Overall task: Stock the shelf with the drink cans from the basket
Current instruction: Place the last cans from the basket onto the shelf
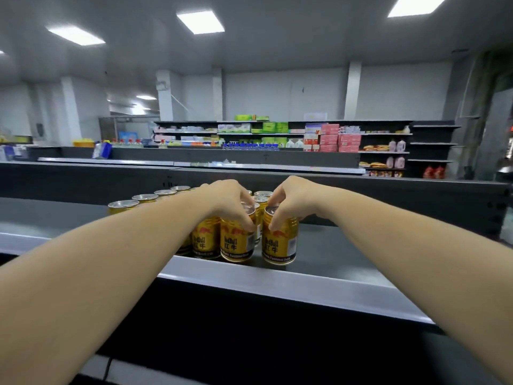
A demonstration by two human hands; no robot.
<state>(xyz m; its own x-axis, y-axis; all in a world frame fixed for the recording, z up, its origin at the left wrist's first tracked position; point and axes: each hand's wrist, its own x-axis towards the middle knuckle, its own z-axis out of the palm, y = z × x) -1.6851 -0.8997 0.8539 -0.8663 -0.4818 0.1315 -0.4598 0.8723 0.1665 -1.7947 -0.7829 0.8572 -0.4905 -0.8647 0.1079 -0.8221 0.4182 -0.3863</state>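
Several gold drink cans stand in rows on the dark top shelf (333, 245). My left hand (224, 201) grips the top of one front-row gold can (237, 243) from above. My right hand (294, 201) grips the top of the gold can (280, 243) beside it, at the right end of the front row. Both cans stand upright on the shelf near its silver front edge (277, 276). More cans (144, 198) run back and left behind my left forearm. The basket is out of view.
The shelf's bare surface stretches right of the cans and left of them. A dark back panel (388, 195) rises behind the cans. Far shelves (277, 134) hold boxes, bottles and packets across the aisle.
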